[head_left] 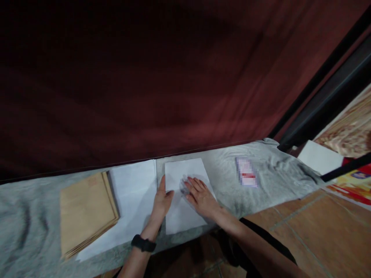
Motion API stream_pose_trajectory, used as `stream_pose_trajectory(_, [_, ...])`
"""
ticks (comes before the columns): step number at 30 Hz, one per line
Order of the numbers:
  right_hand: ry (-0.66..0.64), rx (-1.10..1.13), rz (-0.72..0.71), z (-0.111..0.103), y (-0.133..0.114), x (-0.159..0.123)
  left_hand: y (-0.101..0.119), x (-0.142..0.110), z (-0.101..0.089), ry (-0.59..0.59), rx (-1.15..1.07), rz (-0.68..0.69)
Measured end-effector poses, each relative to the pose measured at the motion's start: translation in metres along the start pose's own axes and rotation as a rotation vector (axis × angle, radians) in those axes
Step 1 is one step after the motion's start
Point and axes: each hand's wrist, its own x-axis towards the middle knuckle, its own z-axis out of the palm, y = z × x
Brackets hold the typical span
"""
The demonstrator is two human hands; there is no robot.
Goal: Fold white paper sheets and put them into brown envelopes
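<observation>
A white sheet of paper (185,216) lies on the grey cloth in front of me; whether it is one layer or folded I cannot tell. My right hand (199,196) rests flat on its middle, fingers stretched out. At the paper's left edge is my left hand (164,199), its thumb on top of the sheet and its fingers extended along the side. Left of that hand lies a pile of white paper (136,193). Several brown envelopes (87,208) are stacked over the pile's left part.
Grey cloth (223,170) covers the narrow surface. A small blurred packet with a red band (246,175) lies to the right. Behind rises a dark red panel (185,96). Black bars (324,81) and a white box (320,156) stand at the right, above tiled floor (313,231).
</observation>
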Motion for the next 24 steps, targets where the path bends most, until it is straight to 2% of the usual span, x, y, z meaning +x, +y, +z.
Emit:
stream_pose_trajectory(4, [-0.063,-0.085,-0.004,0.016,0.004,-0.002,0.012,-0.010,-0.001,-0.028,0.255,-0.003])
stream_pose_trajectory(6, [-0.061,-0.100,-0.011,0.019,0.007,-0.003,0.022,-0.017,0.000,-0.003,0.431,0.020])
stream_pose_trajectory(8, [-0.054,-0.102,-0.024,0.021,0.009,-0.003,0.030,-0.023,0.005,0.068,0.603,0.105])
stream_pose_trajectory(10, [-0.041,-0.107,-0.026,0.023,0.010,-0.004,0.031,-0.025,0.014,0.075,0.698,0.251])
stream_pose_trajectory(12, [-0.017,-0.120,-0.024,0.028,0.011,-0.004,0.026,-0.024,0.028,-0.013,0.729,0.392])
stream_pose_trajectory(14, [0.002,-0.139,-0.029,0.033,0.012,-0.003,0.018,-0.021,0.042,-0.094,0.756,0.454])
stream_pose_trajectory(18, [0.024,-0.198,-0.039,0.036,0.021,-0.002,0.008,-0.016,0.055,-0.107,0.821,0.444])
stream_pose_trajectory(24, [0.072,-0.255,0.073,0.023,0.046,-0.010,-0.002,-0.016,0.038,-0.040,0.879,0.413])
